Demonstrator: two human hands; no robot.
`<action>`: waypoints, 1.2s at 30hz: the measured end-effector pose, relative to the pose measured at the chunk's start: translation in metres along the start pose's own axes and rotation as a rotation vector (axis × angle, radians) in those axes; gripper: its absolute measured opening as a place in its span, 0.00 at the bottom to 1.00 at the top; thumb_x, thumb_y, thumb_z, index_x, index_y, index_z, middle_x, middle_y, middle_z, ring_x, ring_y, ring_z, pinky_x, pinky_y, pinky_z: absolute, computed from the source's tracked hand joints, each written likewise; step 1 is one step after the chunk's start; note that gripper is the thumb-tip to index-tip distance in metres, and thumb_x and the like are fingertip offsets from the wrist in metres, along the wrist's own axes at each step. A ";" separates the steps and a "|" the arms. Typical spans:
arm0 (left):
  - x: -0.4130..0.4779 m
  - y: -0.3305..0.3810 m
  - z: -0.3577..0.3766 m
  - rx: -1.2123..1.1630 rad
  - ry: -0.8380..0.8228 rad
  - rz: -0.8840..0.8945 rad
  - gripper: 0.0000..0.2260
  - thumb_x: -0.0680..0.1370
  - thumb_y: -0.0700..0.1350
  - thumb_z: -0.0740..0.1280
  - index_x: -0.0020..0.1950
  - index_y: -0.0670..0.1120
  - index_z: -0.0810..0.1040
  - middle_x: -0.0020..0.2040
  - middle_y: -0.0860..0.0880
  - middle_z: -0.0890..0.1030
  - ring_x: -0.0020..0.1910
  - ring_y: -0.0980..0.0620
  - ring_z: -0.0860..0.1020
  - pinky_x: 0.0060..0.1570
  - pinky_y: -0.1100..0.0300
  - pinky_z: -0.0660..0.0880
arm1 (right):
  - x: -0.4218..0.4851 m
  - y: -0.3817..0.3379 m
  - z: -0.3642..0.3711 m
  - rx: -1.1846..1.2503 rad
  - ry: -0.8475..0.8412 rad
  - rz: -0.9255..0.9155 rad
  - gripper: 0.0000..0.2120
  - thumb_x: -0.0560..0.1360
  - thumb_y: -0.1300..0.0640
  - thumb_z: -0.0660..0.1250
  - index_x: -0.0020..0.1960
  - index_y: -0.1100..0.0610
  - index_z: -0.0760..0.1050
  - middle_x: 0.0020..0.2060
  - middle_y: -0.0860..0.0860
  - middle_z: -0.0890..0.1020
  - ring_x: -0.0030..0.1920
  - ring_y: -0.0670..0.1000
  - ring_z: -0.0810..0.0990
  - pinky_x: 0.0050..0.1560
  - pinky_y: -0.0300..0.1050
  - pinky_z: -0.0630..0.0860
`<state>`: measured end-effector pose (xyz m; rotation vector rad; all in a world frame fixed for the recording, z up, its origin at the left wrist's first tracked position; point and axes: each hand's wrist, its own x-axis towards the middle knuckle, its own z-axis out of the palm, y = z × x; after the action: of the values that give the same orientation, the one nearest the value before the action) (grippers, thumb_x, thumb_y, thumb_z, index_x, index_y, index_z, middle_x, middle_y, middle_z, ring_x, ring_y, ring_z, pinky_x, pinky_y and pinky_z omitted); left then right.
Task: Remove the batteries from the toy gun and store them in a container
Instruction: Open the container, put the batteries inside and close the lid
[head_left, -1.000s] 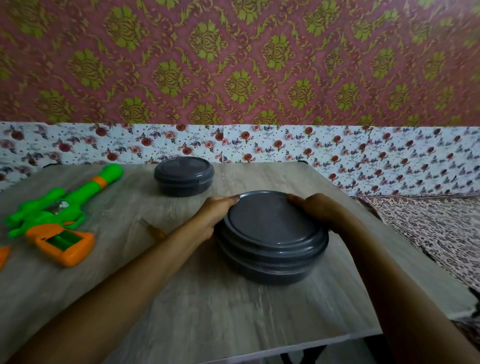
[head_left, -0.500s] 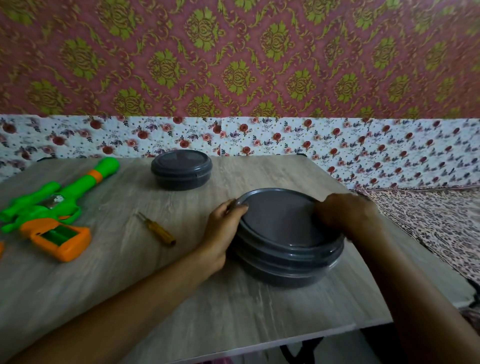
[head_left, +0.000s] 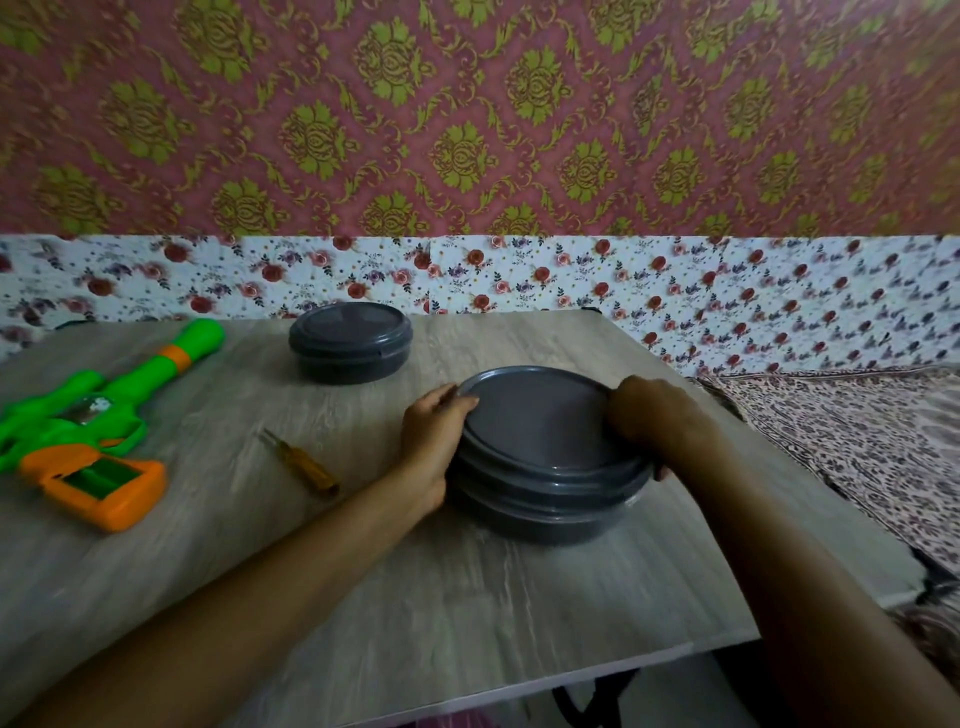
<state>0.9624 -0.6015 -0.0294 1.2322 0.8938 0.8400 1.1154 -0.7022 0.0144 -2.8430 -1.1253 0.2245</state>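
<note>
At the far left a green and orange plastic toy gun (head_left: 88, 431) lies on its side on the pale wood-grain table (head_left: 467, 597). The rectangular opening in its orange grip (head_left: 101, 478) is turned upward. The hollow shows green inside and no batteries, which suggests they are already out. Just right of it lies a small amber-handled screwdriver (head_left: 304, 465), well apart from both hands and probably finished with. Behind it, near the table's far edge, stands a small dark grey round plastic container (head_left: 350, 343) with its lid on, so its contents are hidden.

The left hand (head_left: 434, 436) clasps the left edge of the large dark grey round plastic container (head_left: 545, 467), with the thumb on the rim of its flat lid (head_left: 535, 421). The right hand (head_left: 654, 415) is curled over the opposite edge, fingers wrapped down past the rim. A two-sided grip like this suits either pressing the lid home or prying it off, and I cannot tell which. The lid is on, so nothing inside shows. The batteries are nowhere in view and may be inside. At the right, a patterned cloth (head_left: 857, 441) lies beside the table.
</note>
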 end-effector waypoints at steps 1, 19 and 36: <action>-0.007 -0.005 0.000 -0.008 0.011 0.018 0.17 0.77 0.42 0.65 0.66 0.45 0.75 0.60 0.48 0.78 0.57 0.49 0.76 0.54 0.58 0.72 | -0.006 -0.001 0.000 -0.024 -0.003 0.026 0.13 0.79 0.55 0.55 0.48 0.62 0.74 0.40 0.56 0.79 0.42 0.55 0.81 0.44 0.45 0.78; -0.029 -0.018 0.008 -0.031 0.015 0.077 0.21 0.77 0.43 0.66 0.69 0.47 0.70 0.61 0.52 0.76 0.60 0.52 0.73 0.62 0.58 0.70 | -0.010 0.003 -0.011 -0.138 -0.025 0.043 0.12 0.79 0.54 0.58 0.53 0.62 0.74 0.43 0.55 0.79 0.44 0.53 0.80 0.50 0.46 0.79; -0.019 -0.022 0.024 0.052 -0.087 0.095 0.21 0.78 0.44 0.64 0.71 0.46 0.69 0.66 0.49 0.74 0.64 0.50 0.73 0.65 0.56 0.70 | 0.008 0.032 0.002 0.057 0.181 0.015 0.15 0.81 0.52 0.52 0.60 0.56 0.73 0.56 0.58 0.78 0.54 0.58 0.77 0.48 0.48 0.71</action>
<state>0.9775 -0.6315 -0.0471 1.3552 0.7965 0.8363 1.1422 -0.7202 0.0079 -2.7564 -1.0451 -0.0004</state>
